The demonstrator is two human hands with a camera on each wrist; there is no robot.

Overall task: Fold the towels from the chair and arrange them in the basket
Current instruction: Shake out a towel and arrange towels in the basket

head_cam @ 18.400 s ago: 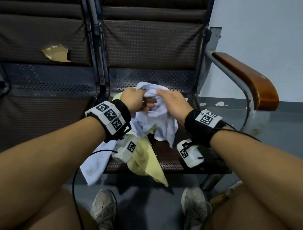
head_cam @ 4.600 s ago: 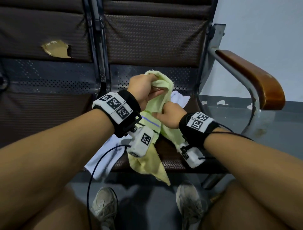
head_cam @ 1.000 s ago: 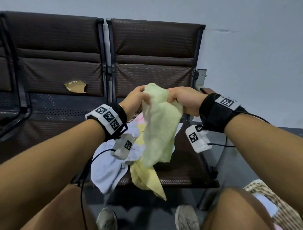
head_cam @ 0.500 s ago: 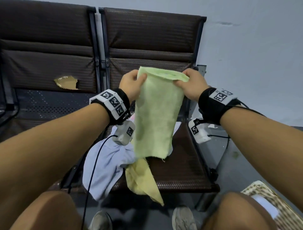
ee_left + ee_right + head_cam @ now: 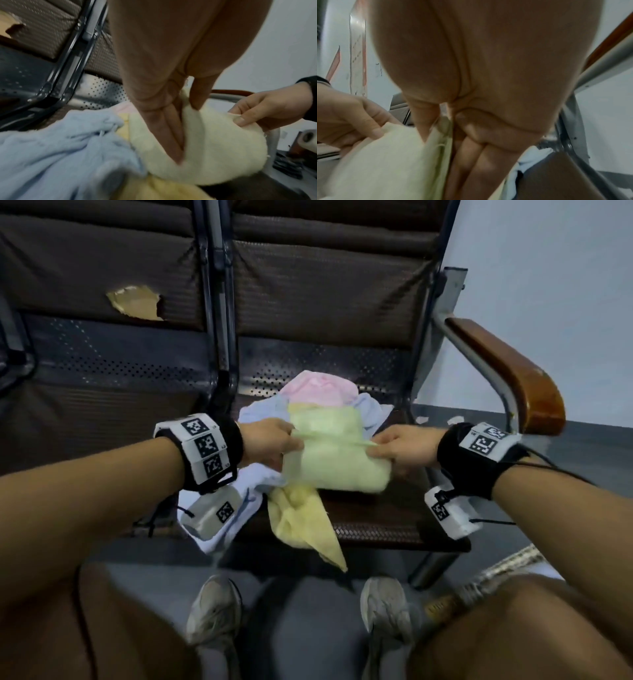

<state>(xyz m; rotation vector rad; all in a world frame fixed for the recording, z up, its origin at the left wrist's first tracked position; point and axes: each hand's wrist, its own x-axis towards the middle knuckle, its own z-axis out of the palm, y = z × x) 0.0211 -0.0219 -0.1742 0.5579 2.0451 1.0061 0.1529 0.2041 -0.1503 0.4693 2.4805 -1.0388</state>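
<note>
A pale green towel (image 5: 337, 462) lies doubled over on the chair seat, on top of the towel pile. My left hand (image 5: 274, 440) pinches its left edge between thumb and fingers (image 5: 169, 134). My right hand (image 5: 399, 445) pinches the right edge the same way, and the towel (image 5: 388, 159) fills the lower left of the right wrist view. Under it lie a pink towel (image 5: 317, 390), a light blue towel (image 5: 246, 491) and a yellow towel (image 5: 301, 522) that hangs over the seat's front edge. The woven basket (image 5: 507, 573) shows at the lower right, mostly hidden by my right knee.
The brown chair (image 5: 370, 515) has a wooden armrest (image 5: 507, 374) on its right. A second seat (image 5: 102, 405) with torn padding stands to the left. My shoes (image 5: 215, 611) rest on the grey floor below the seat's front edge.
Both hands have brought the green towel down from hanging at chest height onto the seat, where it now lies folded over. My head has tipped down toward the chair.
</note>
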